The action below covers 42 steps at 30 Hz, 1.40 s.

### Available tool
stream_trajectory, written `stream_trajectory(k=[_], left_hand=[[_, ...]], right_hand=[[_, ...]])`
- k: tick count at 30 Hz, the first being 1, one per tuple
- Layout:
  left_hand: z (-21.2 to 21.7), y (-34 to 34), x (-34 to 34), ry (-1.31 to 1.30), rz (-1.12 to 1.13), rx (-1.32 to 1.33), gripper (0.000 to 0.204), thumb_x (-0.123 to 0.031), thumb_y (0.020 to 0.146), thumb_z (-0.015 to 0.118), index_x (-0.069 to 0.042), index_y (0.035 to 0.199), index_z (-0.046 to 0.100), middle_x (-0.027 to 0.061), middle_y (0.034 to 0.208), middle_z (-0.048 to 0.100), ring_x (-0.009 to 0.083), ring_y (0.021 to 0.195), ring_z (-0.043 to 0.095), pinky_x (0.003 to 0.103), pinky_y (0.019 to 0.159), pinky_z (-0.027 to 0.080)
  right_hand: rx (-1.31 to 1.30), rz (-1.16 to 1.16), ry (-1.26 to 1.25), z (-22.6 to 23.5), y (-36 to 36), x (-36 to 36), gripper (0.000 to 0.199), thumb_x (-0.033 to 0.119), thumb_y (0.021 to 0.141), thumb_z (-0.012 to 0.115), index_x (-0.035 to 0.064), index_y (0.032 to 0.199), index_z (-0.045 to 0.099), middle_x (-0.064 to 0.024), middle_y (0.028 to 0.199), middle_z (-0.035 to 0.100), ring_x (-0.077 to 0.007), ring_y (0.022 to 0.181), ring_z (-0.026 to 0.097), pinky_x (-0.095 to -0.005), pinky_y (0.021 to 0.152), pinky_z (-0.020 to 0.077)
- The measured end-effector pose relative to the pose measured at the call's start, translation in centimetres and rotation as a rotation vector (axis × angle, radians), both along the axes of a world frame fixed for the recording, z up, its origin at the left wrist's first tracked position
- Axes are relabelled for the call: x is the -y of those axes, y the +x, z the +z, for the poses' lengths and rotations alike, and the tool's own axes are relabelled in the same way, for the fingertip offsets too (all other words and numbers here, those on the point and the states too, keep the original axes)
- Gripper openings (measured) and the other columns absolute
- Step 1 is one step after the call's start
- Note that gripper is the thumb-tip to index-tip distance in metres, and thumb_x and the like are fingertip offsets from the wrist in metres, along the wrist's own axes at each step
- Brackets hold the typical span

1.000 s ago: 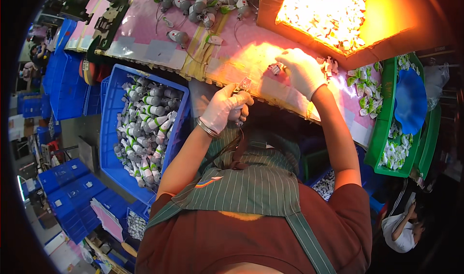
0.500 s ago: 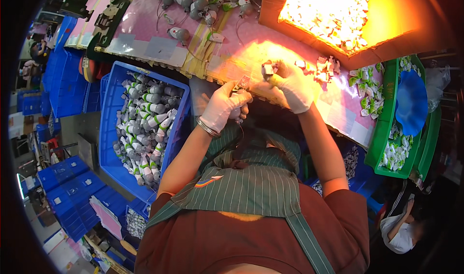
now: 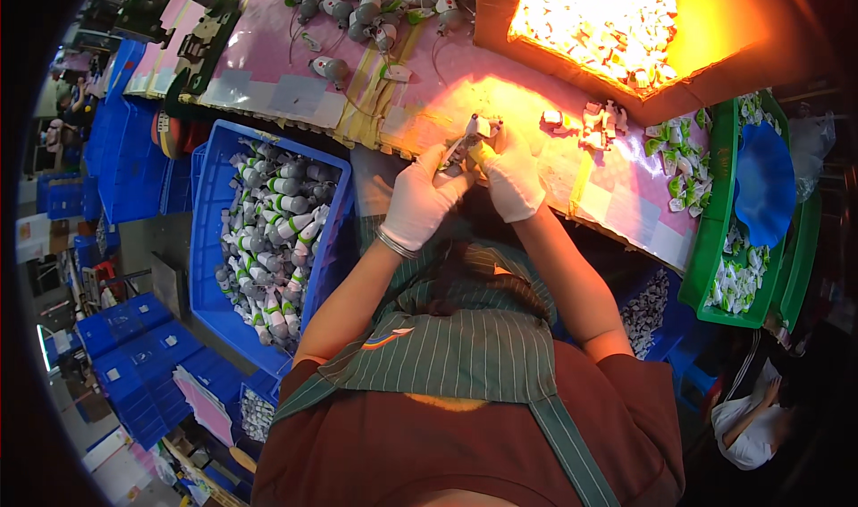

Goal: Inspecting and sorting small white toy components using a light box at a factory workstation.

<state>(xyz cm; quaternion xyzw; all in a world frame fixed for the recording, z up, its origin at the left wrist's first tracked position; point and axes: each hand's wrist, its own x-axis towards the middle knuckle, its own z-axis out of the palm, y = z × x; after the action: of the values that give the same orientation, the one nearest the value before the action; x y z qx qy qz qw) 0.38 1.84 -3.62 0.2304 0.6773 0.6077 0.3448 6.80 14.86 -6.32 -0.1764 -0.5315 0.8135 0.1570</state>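
My left hand (image 3: 422, 198), in a white glove, is closed around a small grey toy piece (image 3: 456, 155) that is mostly hidden by the fingers. My right hand (image 3: 516, 174), also gloved, pinches a small white piece with dark spots (image 3: 483, 126). Both hands meet over the table's near edge, and the two pieces touch or nearly touch; the exact join is hidden. Just right of my right hand lie similar small white pieces (image 3: 597, 124) under the warm light.
A blue bin (image 3: 202, 266) of grey-and-white toys stands at the left. Grey toys with cords (image 3: 366, 11) lie on the pink table (image 3: 268, 24). A brightly lit cardboard box (image 3: 715, 87) holds small white pieces. Green trays (image 3: 693, 283) with green-and-white pieces are at right; a person (image 3: 751, 431) sits beyond.
My right hand has moved left and down with the white piece to meet my left hand. My left hand has shifted slightly right with the grey piece.
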Motion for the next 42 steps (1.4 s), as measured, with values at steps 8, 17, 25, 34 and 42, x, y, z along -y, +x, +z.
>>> stream_trajectory(k=[8,17,25,34,42], left_hand=[[3.0,-1.0,0.9,-0.154,-0.060,0.195,0.026,-0.016,0.086,0.067,-0.005,0.107,0.056,0.0051,0.081,0.063,0.0085,0.065,0.057,0.024,0.054,0.047],[4.5,-1.7,2.0,-0.012,-0.134,0.585,0.036,-0.026,0.087,0.064,-0.005,0.113,0.049,0.0065,0.084,0.061,0.0122,0.058,0.056,0.025,0.048,0.045],[5.0,-1.7,2.2,-0.065,-0.171,0.633,0.035,-0.029,0.084,0.066,-0.005,0.106,0.053,0.0056,0.072,0.058,0.0133,0.054,0.053,0.027,0.047,0.043],[4.1,-1.7,1.2,-0.172,-0.201,0.370,0.027,-0.022,0.084,0.062,-0.003,0.102,0.055,0.0050,0.068,0.058,0.0118,0.053,0.054,0.025,0.049,0.044],[3.0,-1.7,0.7,-0.117,-0.084,0.368,0.035,-0.024,0.085,0.067,-0.003,0.108,0.051,0.0049,0.069,0.060,0.0107,0.052,0.055,0.024,0.047,0.044]], right_hand=[[-0.005,-0.116,-0.157,1.2,0.5,0.7,0.021,0.009,0.089,0.061,0.0004,0.108,0.055,-0.0080,0.098,0.063,-0.0154,0.083,0.062,-0.0237,0.073,0.0504],[-0.119,0.040,1.230,5.1,2.3,-0.8,0.027,-0.001,0.074,0.064,0.0064,0.100,0.064,-0.0097,0.090,0.064,-0.0269,0.082,0.063,-0.0322,0.070,0.0505],[-0.088,0.238,1.469,6.3,2.0,-1.6,0.008,0.011,0.075,0.055,0.0096,0.082,0.058,-0.0088,0.075,0.058,-0.0313,0.071,0.059,-0.0422,0.060,0.0462],[-0.027,0.295,1.514,5.8,2.8,-2.2,0.029,0.008,0.073,0.057,0.0115,0.102,0.062,-0.0089,0.083,0.061,-0.0310,0.076,0.060,-0.0395,0.062,0.0480],[0.374,-0.562,1.322,3.0,10.1,-9.8,0.027,0.004,0.075,0.067,0.0095,0.101,0.065,-0.0098,0.091,0.067,-0.0256,0.078,0.064,-0.0352,0.069,0.0502]])
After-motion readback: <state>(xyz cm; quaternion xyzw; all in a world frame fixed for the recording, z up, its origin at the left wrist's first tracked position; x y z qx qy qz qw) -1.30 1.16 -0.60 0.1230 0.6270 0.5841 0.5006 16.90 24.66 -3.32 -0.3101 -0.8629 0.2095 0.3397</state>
